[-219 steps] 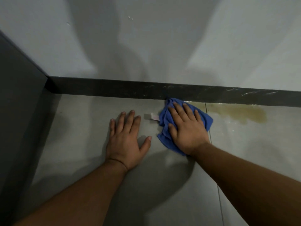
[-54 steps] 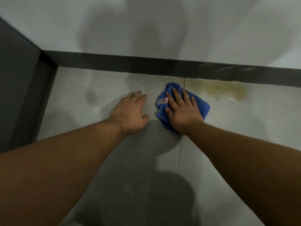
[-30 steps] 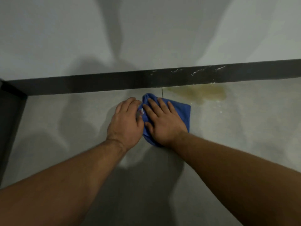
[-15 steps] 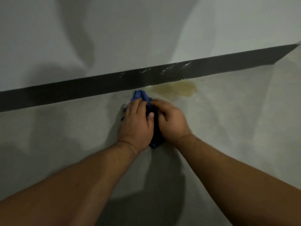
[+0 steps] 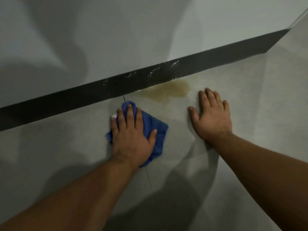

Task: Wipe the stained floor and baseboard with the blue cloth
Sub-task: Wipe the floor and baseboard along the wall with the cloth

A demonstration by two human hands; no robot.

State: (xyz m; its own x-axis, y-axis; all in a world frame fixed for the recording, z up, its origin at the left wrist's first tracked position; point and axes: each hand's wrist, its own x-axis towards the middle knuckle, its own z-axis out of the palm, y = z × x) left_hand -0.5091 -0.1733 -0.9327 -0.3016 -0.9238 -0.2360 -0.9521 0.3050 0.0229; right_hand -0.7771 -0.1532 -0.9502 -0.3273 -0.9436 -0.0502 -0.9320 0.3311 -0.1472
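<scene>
The baseboard [image 5: 70, 99], a dark strip, runs from the lower left up to the right where wall [image 5: 116, 30] meets floor [image 5: 50, 147]. Pale streaks mark its upper edge near the middle.

The left hand [image 5: 131, 135] lies flat on the cloth [image 5: 155, 132], palm down, fingers [image 5: 129, 114] spread and pointing toward the baseboard, thumb out to the right. It presses the cloth to the floor and does not pinch it. The cloth is blue and crumpled, showing beyond the fingertips, at the left of the palm and widely on the right. Its far tip lies just short of the baseboard. A small white tag [image 5: 114, 116] peeks out by the little finger. A thin tile joint [image 5: 148, 177] runs under the cloth toward the baseboard.

Right of the cloth, a yellowish stain [image 5: 168, 91] lies on the floor, touching the foot of the baseboard. The cloth is near it but apart.

The right hand [image 5: 211, 117] rests bare on the floor just right of the stain, palm down, fingers together and extended, thumb splayed left. It holds nothing.
</scene>
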